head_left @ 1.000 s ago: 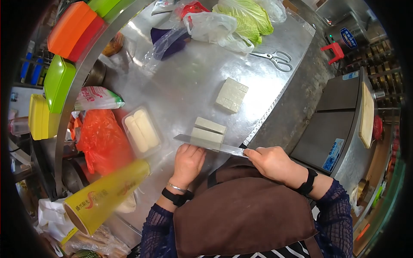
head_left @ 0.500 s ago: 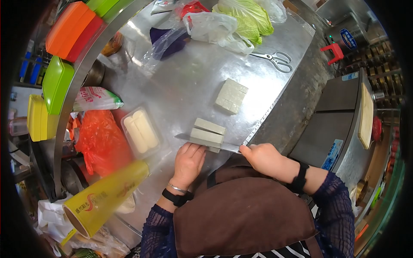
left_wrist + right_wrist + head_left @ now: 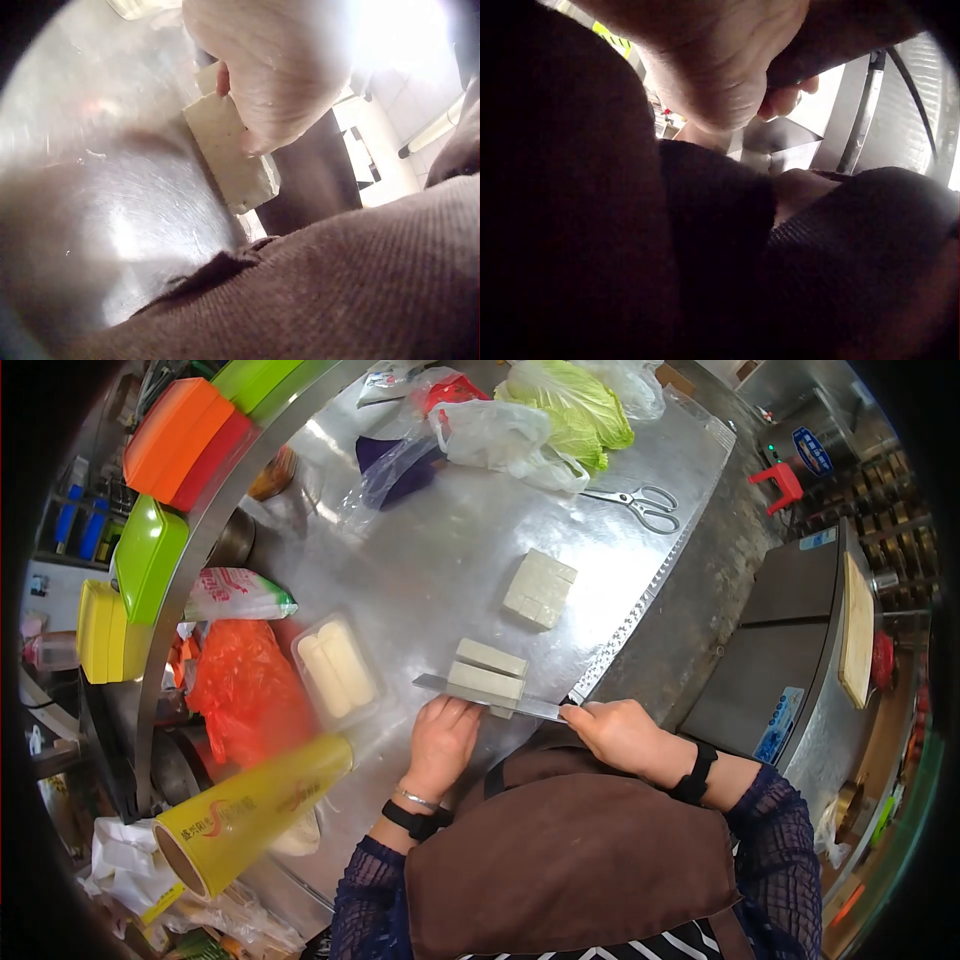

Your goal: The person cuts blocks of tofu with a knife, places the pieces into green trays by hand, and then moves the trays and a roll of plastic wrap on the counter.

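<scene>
My right hand (image 3: 625, 735) grips the handle of a knife (image 3: 538, 709), whose blade points left across the near part of a pale grey tofu block (image 3: 487, 678). Behind the blade, a parting runs along the top of this block. My left hand (image 3: 443, 740) holds the tofu at its near left end, fingertips close to the blade. In the left wrist view the thumb lies along one side of the tofu (image 3: 225, 154). Farther off on the metal table (image 3: 430, 570) sits a second tofu block (image 3: 540, 590), with lines across its top. The right wrist view is mostly dark.
A clear tray of pale rolls (image 3: 338, 668) stands left, beside a red plastic bag (image 3: 245, 690) and a yellow film roll (image 3: 255, 810). Scissors (image 3: 645, 508), a cabbage (image 3: 568, 408) and a white bag (image 3: 495, 435) lie at the back. The table's edge (image 3: 650, 600) runs along the right.
The knife's blade has turned more edge-on to the head view, and more of the tofu shows on its near side. My right hand has shifted slightly left; the left hand stays at the tofu.
</scene>
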Tool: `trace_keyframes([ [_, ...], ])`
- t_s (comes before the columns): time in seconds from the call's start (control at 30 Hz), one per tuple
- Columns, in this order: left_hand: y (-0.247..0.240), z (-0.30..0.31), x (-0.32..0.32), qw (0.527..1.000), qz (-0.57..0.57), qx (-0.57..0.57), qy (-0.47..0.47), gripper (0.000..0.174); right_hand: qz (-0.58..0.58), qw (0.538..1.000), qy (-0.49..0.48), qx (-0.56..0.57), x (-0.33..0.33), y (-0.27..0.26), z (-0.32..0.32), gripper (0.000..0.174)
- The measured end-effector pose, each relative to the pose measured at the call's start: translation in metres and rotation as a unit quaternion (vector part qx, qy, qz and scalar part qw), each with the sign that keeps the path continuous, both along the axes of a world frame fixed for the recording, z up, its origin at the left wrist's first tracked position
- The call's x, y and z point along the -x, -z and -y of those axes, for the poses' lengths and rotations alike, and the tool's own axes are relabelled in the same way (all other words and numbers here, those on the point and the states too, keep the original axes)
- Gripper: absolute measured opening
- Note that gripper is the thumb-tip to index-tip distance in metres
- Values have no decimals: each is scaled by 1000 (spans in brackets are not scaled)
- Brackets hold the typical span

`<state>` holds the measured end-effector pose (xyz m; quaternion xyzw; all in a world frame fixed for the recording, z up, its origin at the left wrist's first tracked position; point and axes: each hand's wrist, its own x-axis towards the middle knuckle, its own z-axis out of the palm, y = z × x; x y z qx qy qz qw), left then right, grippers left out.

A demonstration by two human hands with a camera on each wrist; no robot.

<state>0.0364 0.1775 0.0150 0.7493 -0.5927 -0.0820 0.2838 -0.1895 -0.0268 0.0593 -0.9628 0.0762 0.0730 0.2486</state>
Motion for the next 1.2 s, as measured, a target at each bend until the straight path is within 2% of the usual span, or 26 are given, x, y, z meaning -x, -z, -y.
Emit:
trace_keyframes([
  [0.17, -4, 4, -1, 1000, 11, 4, 3, 28, 12, 1000, 9, -2, -3, -6, 1, 27],
  [0.27, 5, -3, -4, 1000, -5, 19, 22, 30, -21, 1000, -4, 4, -8, -2, -1, 26],
  [0.3, 2, -4, -3, 999, -7, 49, 17, 30, -18, 1000, -4, 7, -8, -1, -1, 27],
  [0.37, -8, -7, 0, 994, -13, 108, 8, 30, -14, 1000, -2, 11, -7, 1, -2, 28],
  [0.47, -55, 16, -6, 995, -2, 103, -4, 31, -28, 999, 0, 19, -5, 1, -4, 29],
  [0.57, -65, 41, -18, 994, 11, -59, 87, 41, -14, 1000, 2, 21, -5, 2, -5, 30],
  [0.7, -53, 65, -23, 977, 25, -188, 101, 46, -21, 999, 0, 28, -5, -3, -5, 32],
  [0.77, -62, 74, -27, 957, 4, -267, 112, 46, -21, 999, -1, 28, -3, -7, -7, 32],
  [0.87, -83, 84, -32, 945, 25, -303, 120, 43, -7, 1000, 8, 5, -3, -17, -6, 33],
  [0.9, -97, 80, -33, 985, 36, -152, 69, 39, 11, 1000, 13, -3, -2, -20, -3, 31],
  [0.93, -113, 72, -37, 999, 43, 3, 18, 36, 28, 999, 19, -12, 2, -23, 0, 29],
  [1.0, -153, 53, -50, 992, 13, 110, -63, 33, 60, 997, 39, -40, 10, -35, 1, 25],
  [1.1, -143, 23, -71, 983, -3, 134, -123, 50, 117, 987, 88, -72, 18, -55, 13, 22],
  [1.2, -130, 44, -59, 996, 57, -67, 9, 79, 160, 974, 151, -47, 28, -66, 24, 26],
])
